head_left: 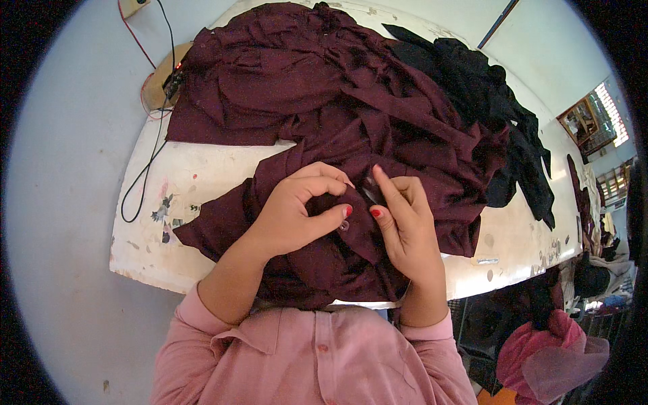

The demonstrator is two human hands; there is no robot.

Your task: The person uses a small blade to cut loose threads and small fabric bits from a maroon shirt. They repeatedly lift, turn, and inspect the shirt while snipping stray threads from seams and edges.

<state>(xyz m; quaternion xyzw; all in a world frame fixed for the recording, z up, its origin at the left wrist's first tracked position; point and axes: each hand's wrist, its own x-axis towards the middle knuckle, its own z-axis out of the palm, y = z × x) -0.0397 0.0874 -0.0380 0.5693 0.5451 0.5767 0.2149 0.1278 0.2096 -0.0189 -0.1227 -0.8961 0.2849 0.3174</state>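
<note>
A large dark maroon garment lies in folds across the table and hangs toward me at the near edge. My left hand is closed on a fold of it, thumb and fingers curled about the cloth. Just below that thumb a small round button shows on the fabric. Close by on the right, my right hand grips a small, dark, shiny tool between thumb and fingers. Its tip points toward the cloth at my left fingertips. The tool's exact kind is hard to make out.
A black garment lies behind the maroon one at the right. A black cable loops over the left side of the white, stained table. Pink netted fabric sits low on the right, beside other piled cloth.
</note>
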